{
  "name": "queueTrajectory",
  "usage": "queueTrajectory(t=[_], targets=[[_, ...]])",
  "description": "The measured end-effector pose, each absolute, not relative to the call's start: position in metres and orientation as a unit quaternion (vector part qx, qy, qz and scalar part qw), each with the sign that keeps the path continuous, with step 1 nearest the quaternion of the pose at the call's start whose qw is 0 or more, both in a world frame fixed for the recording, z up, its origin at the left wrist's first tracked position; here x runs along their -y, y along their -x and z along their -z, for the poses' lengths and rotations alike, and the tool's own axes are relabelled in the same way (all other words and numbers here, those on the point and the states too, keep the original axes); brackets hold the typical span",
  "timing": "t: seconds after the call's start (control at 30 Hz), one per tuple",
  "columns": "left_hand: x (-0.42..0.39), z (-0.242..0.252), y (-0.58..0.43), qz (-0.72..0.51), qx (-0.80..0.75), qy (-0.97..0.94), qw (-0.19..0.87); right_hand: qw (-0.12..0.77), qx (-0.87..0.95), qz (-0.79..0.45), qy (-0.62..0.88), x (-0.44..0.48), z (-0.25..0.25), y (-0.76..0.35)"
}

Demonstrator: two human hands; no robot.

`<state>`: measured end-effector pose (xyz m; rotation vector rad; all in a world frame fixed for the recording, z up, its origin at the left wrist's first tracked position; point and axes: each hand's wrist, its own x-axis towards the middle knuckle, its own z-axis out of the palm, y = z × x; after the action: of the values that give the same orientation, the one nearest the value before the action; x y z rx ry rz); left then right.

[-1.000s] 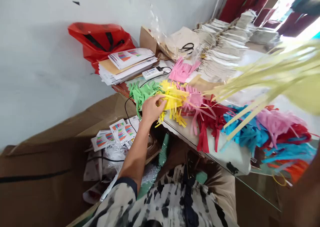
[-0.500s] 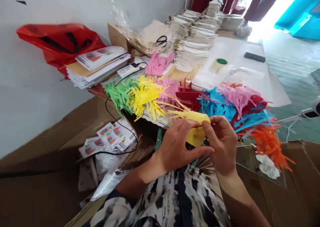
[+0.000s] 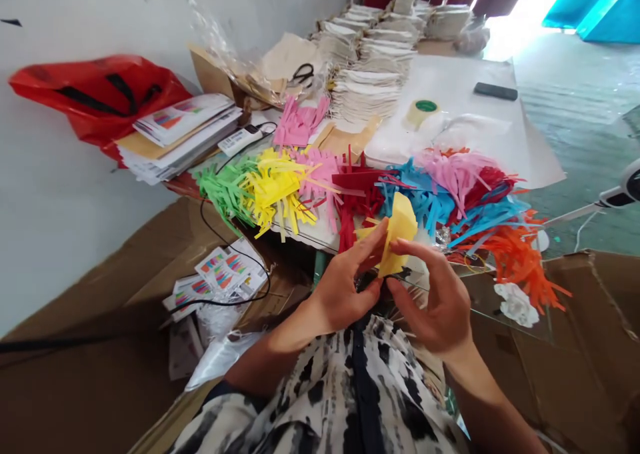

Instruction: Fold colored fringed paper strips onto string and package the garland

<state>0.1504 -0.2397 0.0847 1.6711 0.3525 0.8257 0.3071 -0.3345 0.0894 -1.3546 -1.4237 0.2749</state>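
Cluttered table (image 3: 316, 236) by a wall. Yellow paper (image 3: 404, 222) is held near its front edge, pinched by left hand (image 3: 345, 287); touched by right hand (image 3: 435, 301), grip can't be told. Probably light, soft, tearable; best held by the unslit part.

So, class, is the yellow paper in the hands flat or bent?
Bent: the yellow paper curves between left hand and right hand. Any crease: cannot tell.

Wall (image 3: 75, 14): pale grey, upper left
Floor (image 3: 590, 107): greenish, glossy, right edge
Table (image 3: 320, 238): pale-topped, across the centre
Light: bright white glare, upper right
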Motion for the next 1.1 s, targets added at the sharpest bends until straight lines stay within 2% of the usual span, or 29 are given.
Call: queueTrajectory(t=[0.07,0.17,0.27,0.37,0.47,0.53,0.73,0.87,1.03,1.1], targets=[[0.241,-0.082,-0.153,-0.353,-0.158,-0.672,0.632,0.501,0.649,-0.014,0.572,0.335,-0.084,-0.307],[0.242,-0.081,-0.156,-0.362,-0.199,-0.647,0.640,0.475,0.668,0.098,0.564,0.333,-0.074,-0.305],[0.244,-0.082,-0.158,-0.378,-0.231,-0.665,0.601,0.470,0.641,0.157,0.586,0.333,-0.066,-0.304],[0.246,-0.083,-0.160,-0.411,-0.255,-0.718,0.501,0.468,0.617,0.176,0.607,0.335,-0.062,-0.306],[0.247,-0.085,-0.165,-0.437,-0.267,-0.787,0.344,0.472,0.613,0.156,0.615,0.337,-0.061,-0.310],[0.246,-0.087,-0.168,-0.448,-0.262,-0.806,0.286,0.491,0.607,0.128,0.611,0.339,-0.063,-0.311],[0.240,-0.088,-0.175,-0.462,-0.276,-0.781,0.316,0.551,0.556,0.027,0.622,0.351,-0.072,-0.312],[0.241,-0.080,-0.178,-0.388,-0.273,-0.798,0.372,0.584,0.484,-0.057,0.649,0.357,-0.070,-0.313],[0.223,-0.076,-0.173,-0.360,-0.297,-0.832,0.299,0.594,0.393,-0.064,0.699,0.357,-0.070,-0.334],[0.212,-0.084,-0.164,-0.332,-0.265,-0.852,0.306,0.585,0.375,-0.084,0.714,0.357,-0.073,-0.348]])
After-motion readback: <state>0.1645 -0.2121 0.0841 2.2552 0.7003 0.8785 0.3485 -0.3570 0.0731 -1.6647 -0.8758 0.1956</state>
